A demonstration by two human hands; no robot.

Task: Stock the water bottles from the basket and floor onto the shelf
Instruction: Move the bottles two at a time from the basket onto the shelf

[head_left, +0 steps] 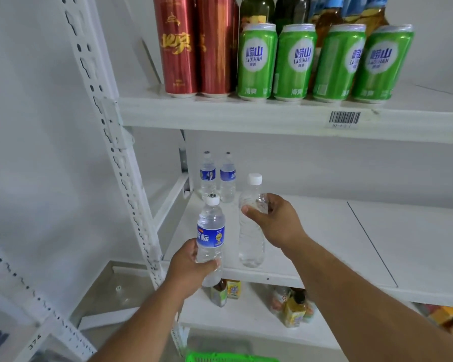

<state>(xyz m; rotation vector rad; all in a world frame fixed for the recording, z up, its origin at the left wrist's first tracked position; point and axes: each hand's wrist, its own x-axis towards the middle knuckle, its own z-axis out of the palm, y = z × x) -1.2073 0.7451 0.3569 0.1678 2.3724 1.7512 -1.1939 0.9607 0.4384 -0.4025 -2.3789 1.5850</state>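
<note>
My left hand (188,265) grips a blue-labelled water bottle (210,231) around its lower half, upright, just in front of the middle shelf (324,244). My right hand (275,220) holds a clear unlabelled water bottle (251,231) with a white cap near its shoulder; its base is at the shelf's front part. Two more blue-labelled water bottles (217,176) stand upright at the back left corner of that shelf. A green basket's rim (228,357) shows at the bottom edge.
Red and green cans (296,61) and glass bottles fill the upper shelf. Small drink bottles and cartons (293,307) stand on the lower shelf. A white perforated upright post (120,163) runs down the left side. The middle shelf extends bare to the right.
</note>
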